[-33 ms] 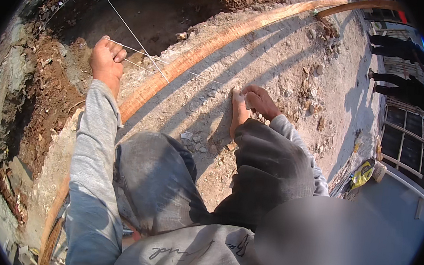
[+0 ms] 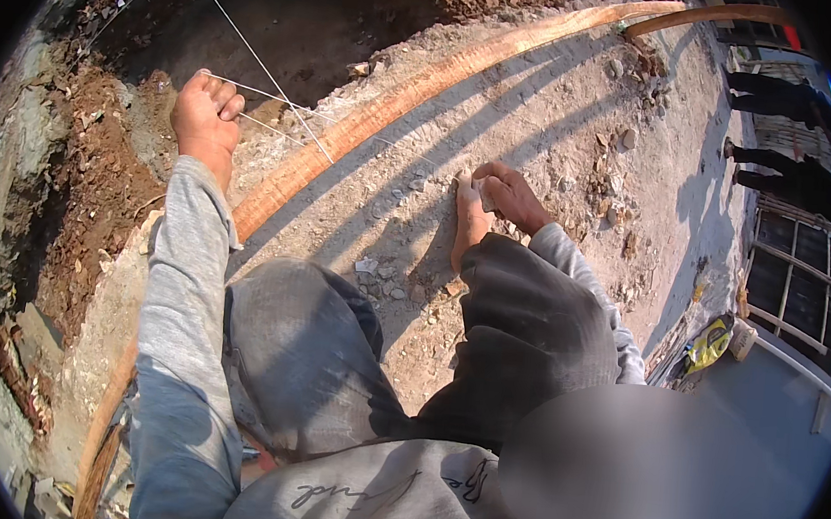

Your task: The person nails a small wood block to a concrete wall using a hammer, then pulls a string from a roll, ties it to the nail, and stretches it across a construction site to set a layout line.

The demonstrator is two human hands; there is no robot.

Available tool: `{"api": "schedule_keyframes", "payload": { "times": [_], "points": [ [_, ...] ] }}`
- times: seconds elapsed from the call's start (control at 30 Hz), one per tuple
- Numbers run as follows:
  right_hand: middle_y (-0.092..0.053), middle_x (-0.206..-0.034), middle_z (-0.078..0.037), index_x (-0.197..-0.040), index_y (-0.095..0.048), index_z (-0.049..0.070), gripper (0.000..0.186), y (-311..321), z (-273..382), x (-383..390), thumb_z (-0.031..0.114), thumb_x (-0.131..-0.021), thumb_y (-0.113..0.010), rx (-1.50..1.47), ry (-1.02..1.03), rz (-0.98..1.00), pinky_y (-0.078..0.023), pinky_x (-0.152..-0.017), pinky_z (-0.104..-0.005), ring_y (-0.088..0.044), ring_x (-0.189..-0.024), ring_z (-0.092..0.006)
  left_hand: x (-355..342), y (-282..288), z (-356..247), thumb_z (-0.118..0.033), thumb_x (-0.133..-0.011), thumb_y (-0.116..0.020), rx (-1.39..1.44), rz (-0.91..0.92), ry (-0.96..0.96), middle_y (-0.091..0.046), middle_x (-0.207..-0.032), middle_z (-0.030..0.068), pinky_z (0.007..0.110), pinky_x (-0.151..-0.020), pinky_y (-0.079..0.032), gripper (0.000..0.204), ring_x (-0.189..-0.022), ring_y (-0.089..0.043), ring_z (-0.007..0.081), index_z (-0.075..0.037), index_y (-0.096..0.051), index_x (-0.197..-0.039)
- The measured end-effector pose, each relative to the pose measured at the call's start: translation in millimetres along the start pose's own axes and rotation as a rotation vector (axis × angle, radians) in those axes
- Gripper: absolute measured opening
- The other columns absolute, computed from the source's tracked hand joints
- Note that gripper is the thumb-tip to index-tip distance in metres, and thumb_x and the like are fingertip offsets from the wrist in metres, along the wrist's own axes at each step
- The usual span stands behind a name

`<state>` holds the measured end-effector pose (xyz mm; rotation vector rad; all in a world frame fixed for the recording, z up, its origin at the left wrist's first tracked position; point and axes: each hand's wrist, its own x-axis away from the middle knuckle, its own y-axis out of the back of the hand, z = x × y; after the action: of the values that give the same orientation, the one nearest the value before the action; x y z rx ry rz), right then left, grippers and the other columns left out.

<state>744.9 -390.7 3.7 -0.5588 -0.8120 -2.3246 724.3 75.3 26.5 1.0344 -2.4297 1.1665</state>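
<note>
White string (image 2: 289, 103), crossing the left edge of the wooden plank (image 2: 389, 102), lies in the closed grip of the left hand (image 2: 206, 114), best drawn evenly taut; whether the curled right hand (image 2: 515, 197) grips any cannot be told.

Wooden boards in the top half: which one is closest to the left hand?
The long, light orange-brown board, slanting up just right of the left hand. The other, darker board sits much farther off, at top right.
</note>
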Motion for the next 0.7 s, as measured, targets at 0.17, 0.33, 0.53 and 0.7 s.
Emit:
{"api": "schedule_keyframes", "payload": {
  "times": [0.17,0.33,0.53,0.7],
  "points": [
    [-0.068,-0.099,-0.017,-0.133,-0.055,0.007,0.053,-16,40,-22,0.036,-0.09,-0.066,0.131,-0.009,0.221,-0.052,-0.08,-0.0356,-0.063,-0.094,-0.0221,-4,11,-9,-0.006,-0.094,-0.042,0.002,-0.021,-0.035,-0.028,-0.058,-0.0028,0.026,-0.041,-0.021,0.031,-0.046,-0.026,0.0088,-0.015,-0.035,-0.065],
    [-0.069,-0.093,-0.012,-0.113,-0.068,0.009,0.034,-37,13,-35,0.033,-0.09,-0.065,0.38,0.055,0.692,-0.05,-0.079,-0.0374,-0.062,-0.088,-0.0186,-7,6,-7,-0.004,-0.094,-0.043,-0.088,-0.013,-0.017,-0.039,-0.063,-0.0013,0.024,-0.041,-0.022,0.026,-0.047,-0.031,0.0085,-0.012,-0.042,-0.069],
    [-0.07,-0.094,-0.019,-0.107,-0.068,0.003,0.032,4,-4,-80,0.028,-0.091,-0.057,0.494,0.086,-0.039,-0.054,-0.075,-0.0387,-0.069,-0.079,-0.0284,-18,12,-7,-0.003,-0.093,-0.051,-0.175,0.038,-0.098,-0.052,-0.075,0.0038,0.022,-0.041,-0.025,0.006,-0.05,-0.034,0.0068,-0.006,-0.052,-0.087],
    [-0.071,-0.091,-0.016,-0.095,-0.073,0.01,0.029,26,-2,-137,0.032,-0.092,-0.054,0.776,0.084,-0.096,-0.054,-0.081,-0.0416,-0.067,-0.086,-0.035,-14,5,-9,-0.005,-0.092,-0.055,-0.289,0.002,-0.148,-0.054,-0.074,0.0044,0.021,-0.04,-0.025,0.002,-0.049,-0.037,0.006,-0.006,-0.053,-0.092]
  ]
}}
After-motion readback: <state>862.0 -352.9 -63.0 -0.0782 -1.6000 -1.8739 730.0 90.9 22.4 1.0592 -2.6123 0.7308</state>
